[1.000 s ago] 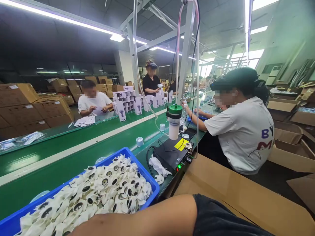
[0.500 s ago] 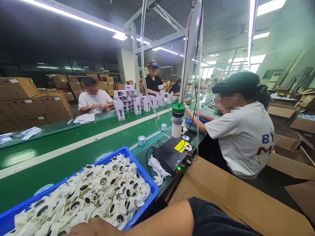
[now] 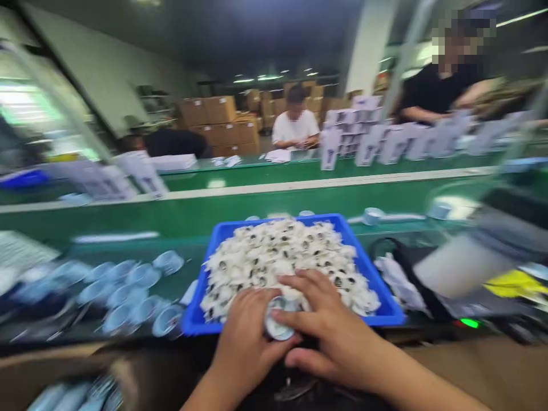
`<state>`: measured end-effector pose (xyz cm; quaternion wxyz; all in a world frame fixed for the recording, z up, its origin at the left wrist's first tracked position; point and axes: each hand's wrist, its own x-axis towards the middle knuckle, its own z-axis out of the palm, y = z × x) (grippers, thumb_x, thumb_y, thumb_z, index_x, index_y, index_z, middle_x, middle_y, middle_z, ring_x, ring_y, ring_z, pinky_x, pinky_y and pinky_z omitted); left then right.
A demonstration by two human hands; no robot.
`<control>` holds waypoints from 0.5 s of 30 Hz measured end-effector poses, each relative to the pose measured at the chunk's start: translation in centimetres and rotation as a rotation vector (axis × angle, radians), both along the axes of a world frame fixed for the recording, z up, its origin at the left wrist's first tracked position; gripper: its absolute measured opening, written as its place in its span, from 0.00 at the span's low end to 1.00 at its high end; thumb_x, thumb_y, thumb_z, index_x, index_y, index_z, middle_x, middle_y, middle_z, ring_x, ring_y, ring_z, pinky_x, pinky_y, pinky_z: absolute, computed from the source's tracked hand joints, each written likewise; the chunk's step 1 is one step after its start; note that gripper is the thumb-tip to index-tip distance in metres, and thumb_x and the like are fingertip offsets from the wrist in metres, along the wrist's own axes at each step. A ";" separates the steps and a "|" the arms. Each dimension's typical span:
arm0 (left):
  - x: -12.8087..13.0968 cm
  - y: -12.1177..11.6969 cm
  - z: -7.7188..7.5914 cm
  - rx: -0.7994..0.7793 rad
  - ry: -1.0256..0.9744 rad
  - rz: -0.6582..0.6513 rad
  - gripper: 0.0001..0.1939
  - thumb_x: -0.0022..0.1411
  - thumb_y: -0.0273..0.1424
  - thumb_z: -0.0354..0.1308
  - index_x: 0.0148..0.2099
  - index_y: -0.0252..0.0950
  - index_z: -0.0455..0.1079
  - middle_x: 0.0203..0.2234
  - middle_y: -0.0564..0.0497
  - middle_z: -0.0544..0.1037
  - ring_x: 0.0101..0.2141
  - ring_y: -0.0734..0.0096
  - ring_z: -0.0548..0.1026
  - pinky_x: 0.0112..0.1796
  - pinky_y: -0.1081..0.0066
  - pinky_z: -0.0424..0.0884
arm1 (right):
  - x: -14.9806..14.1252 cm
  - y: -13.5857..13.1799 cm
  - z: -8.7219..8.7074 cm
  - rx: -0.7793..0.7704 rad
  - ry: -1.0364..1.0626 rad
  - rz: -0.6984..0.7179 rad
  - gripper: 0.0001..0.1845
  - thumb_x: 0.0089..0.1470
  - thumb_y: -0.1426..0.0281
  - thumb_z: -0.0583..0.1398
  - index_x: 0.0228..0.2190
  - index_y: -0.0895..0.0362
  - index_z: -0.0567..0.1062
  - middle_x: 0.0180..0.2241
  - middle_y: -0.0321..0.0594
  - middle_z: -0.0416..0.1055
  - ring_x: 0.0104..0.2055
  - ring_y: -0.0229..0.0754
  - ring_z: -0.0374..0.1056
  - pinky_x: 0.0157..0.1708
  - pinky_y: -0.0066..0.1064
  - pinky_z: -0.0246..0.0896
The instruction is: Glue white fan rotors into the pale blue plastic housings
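L hand (image 3: 246, 348) + R hand (image 3: 329, 331) both grasping round cap (image 3: 278, 322) | open face twd cam | over blue bin (image 3: 385, 311) edge

A factory assembly line is running here. A long green conveyor (image 3: 274, 200) is stretching across the room, workers (image 3: 296, 123) are sitting along its far side, white boxes (image 3: 377, 142) are lining the bench, and cartons (image 3: 214, 117) are standing stacked at the back wall.
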<state>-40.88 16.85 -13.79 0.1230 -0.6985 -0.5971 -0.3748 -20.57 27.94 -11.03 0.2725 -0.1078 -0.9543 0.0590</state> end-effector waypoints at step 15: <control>0.1 0.1 1.3 -0.080 -0.066 0.078 0.23 0.71 0.51 0.54 0.54 0.37 0.67 0.43 0.44 0.84 0.44 0.57 0.82 0.54 0.52 0.72 | -3.2 0.5 0.2 -0.056 0.129 0.182 0.24 0.72 0.49 0.50 0.52 0.52 0.74 0.62 0.43 0.63 0.66 0.54 0.52 0.71 0.48 0.29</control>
